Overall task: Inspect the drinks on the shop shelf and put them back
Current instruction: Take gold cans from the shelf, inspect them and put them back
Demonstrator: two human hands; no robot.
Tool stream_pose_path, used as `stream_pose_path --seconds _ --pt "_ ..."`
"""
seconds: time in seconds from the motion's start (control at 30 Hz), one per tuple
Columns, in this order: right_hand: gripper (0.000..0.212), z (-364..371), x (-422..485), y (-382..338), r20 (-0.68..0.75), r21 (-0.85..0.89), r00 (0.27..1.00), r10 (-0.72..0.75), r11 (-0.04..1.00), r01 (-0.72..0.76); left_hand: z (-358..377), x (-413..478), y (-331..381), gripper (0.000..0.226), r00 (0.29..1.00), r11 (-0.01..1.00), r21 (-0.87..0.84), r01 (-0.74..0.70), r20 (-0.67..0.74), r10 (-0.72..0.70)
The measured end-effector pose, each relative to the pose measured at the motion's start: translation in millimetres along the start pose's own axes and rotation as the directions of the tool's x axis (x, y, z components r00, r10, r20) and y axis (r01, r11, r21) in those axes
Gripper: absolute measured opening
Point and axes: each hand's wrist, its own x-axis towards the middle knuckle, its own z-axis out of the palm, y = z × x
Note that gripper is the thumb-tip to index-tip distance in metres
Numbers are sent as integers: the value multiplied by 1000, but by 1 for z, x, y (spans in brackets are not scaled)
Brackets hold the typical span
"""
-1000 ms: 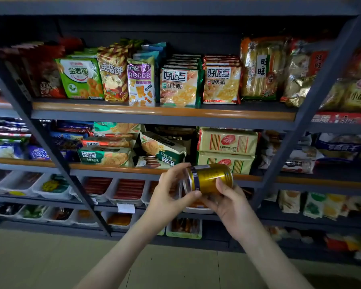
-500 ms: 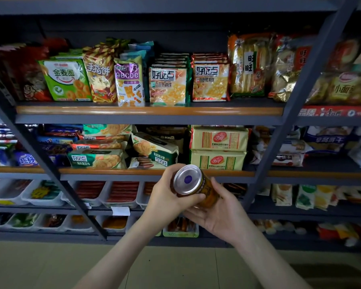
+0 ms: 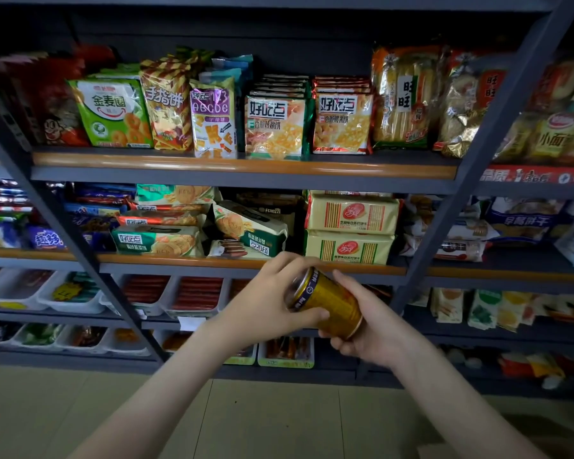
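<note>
A gold drink can [image 3: 333, 306] with a dark blue band near its top is held tilted in front of the shelves, its top end pointing up and to the left. My left hand [image 3: 265, 303] wraps around the top end, with the thumb across the can's side. My right hand [image 3: 368, 323] cups the bottom end from below and from the right. The can's top face is mostly hidden behind my left hand. It hangs just below the front edge of the middle shelf [image 3: 179, 260].
Dark metal shelving [image 3: 246, 173] fills the view, with slanted uprights left [image 3: 63, 226] and right [image 3: 461, 180]. Snack bags sit on the upper shelf, biscuit packs [image 3: 350, 226] on the middle one, white trays [image 3: 193, 293] of sausages lower down. Tiled floor [image 3: 279, 419] lies below.
Both hands have turned the can: its silver top faced me half a second ago, and now its gold side shows with the top end tipped to the upper left.
</note>
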Motion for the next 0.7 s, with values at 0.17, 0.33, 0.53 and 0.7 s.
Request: stream_pose_path --seconds 0.17,0.33,0.53,0.7 --pt "74 -2 -5 -15 -17 -320 994 -107 943 96 -12 6 -5 83 984 891 444 -97 179 18" --pt "73 -3 -22 -35 145 -403 952 -271 862 307 -11 0 -4 74 953 923 -246 295 139 -268" --pt "56 24 -27 -48 174 -419 795 -581 687 594 -22 14 26 47 908 339 -874 349 227 -352" --pt "46 46 -34 -76 169 -487 647 -744 508 711 -53 25 25 53 914 395 -857 331 187 -361"
